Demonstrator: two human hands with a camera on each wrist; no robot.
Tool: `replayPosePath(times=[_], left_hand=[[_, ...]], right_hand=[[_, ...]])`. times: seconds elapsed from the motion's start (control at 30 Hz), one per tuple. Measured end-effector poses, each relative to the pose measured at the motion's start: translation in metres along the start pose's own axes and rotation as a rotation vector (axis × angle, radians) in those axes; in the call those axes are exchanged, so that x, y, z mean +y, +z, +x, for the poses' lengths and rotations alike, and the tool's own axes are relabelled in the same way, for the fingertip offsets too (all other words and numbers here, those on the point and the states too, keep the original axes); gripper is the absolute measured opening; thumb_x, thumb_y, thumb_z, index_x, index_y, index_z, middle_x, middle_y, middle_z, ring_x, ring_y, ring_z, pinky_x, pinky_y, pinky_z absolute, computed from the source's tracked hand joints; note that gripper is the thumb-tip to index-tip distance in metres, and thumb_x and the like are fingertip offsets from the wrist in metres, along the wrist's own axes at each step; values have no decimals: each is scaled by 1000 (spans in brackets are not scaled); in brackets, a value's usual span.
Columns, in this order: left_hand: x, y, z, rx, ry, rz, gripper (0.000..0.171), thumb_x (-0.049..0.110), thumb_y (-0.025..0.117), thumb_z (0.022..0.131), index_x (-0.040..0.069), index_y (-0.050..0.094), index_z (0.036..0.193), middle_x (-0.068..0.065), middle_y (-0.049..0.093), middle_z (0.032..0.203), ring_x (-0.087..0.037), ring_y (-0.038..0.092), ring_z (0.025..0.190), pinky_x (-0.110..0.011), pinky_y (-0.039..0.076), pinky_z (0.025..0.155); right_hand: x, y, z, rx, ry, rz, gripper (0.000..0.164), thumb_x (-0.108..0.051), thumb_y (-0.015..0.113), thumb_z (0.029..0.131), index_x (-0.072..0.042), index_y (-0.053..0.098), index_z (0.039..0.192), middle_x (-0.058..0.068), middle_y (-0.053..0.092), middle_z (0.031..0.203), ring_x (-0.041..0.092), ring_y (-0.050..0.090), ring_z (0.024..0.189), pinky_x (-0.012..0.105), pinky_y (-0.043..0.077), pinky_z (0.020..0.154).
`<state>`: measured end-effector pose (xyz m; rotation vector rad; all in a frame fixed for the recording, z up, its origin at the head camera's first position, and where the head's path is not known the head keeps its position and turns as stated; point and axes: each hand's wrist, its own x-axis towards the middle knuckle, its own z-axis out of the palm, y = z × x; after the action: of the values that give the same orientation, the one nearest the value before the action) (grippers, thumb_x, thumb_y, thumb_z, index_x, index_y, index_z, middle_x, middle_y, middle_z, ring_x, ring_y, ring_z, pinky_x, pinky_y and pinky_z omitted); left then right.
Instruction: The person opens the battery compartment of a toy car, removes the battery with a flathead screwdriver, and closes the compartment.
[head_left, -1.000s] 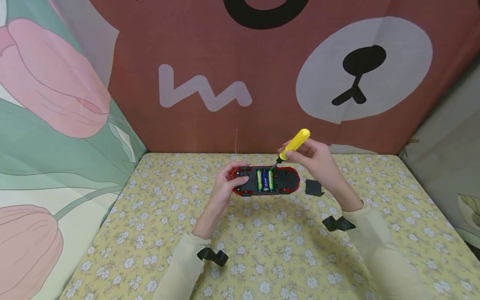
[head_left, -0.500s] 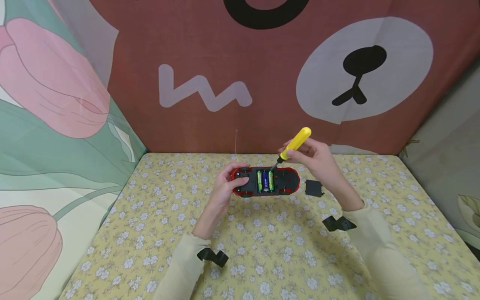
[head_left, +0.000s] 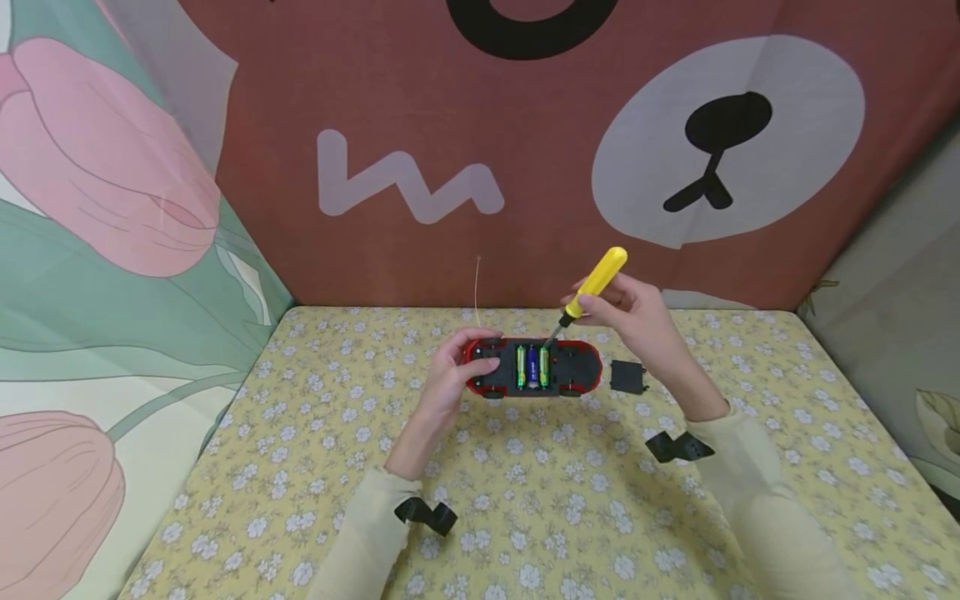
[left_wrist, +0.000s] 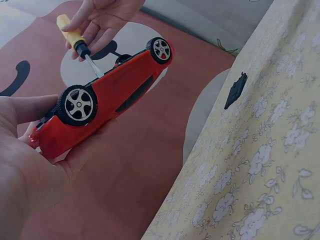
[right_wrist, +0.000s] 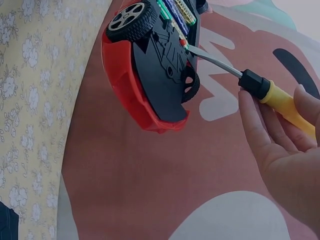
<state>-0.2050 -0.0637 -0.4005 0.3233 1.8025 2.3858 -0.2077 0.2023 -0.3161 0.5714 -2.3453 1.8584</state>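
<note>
My left hand [head_left: 448, 367] grips one end of a red toy car [left_wrist: 107, 102], its thumb lying on the black underside. The car is held upside down above the table, so its wheels and open battery compartment face up. Three batteries [head_left: 532, 367] lie side by side in that compartment, a blue one between two green ones. My right hand [head_left: 633, 321] pinches the yellow handle of a screwdriver [right_wrist: 285, 105] between thumb and fingers. The metal tip of the screwdriver is right at the end of the green battery nearest my right hand.
A small black battery cover [head_left: 627, 377] lies on the flowered tablecloth [head_left: 525, 500] to the right of the car. Behind the table hangs a brown cloth [head_left: 405, 258] with a bear print. A thin antenna wire [head_left: 476, 292] sticks up behind the car.
The toy car has shifted slightly down and right in the head view. The screwdriver has tilted a little more upright and moved slightly right, its tip still at the battery.
</note>
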Motion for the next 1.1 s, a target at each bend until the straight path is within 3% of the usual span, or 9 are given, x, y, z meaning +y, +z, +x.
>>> replayPosePath(times=[0.33,0.5,0.73,1.0,1.1], left_hand=[[1,0,-1,-8,-2,-11,33,-2,67,89,0,66,123,-13,63,123,-24,63,107,-31,58,82],[0,0,-1,-11,1,-12,34,-3,66,90,-2,65,124,-13,63,122,-24,64,107,-31,59,82],[0,0,-1,-5,1,-4,35,-3,66,89,-3,65,124,-14,63,123,-24,63,107,-32,59,81],[1,1,-2,-11,0,-4,33,-3,67,89,1,67,122,-13,63,121,-25,63,106,-32,59,82],[1,0,-2,-11,0,-2,34,-3,67,89,0,67,122,-13,63,121,-25,63,106,-33,58,82]], right_hand=[[4,-1,1,14,-10,8,29,-16,63,105,5,64,125,20,72,118,14,72,103,35,60,85],[5,-2,1,24,-10,34,26,-16,63,105,4,64,123,23,71,118,14,73,101,34,60,84],[8,-2,3,48,22,55,29,-18,63,105,4,64,122,6,75,108,14,74,97,33,61,81],[7,-2,3,82,65,109,31,-21,64,104,5,63,122,16,75,107,16,75,91,36,61,80],[6,-3,3,91,83,123,30,-22,65,104,3,63,120,14,76,106,16,75,89,36,61,81]])
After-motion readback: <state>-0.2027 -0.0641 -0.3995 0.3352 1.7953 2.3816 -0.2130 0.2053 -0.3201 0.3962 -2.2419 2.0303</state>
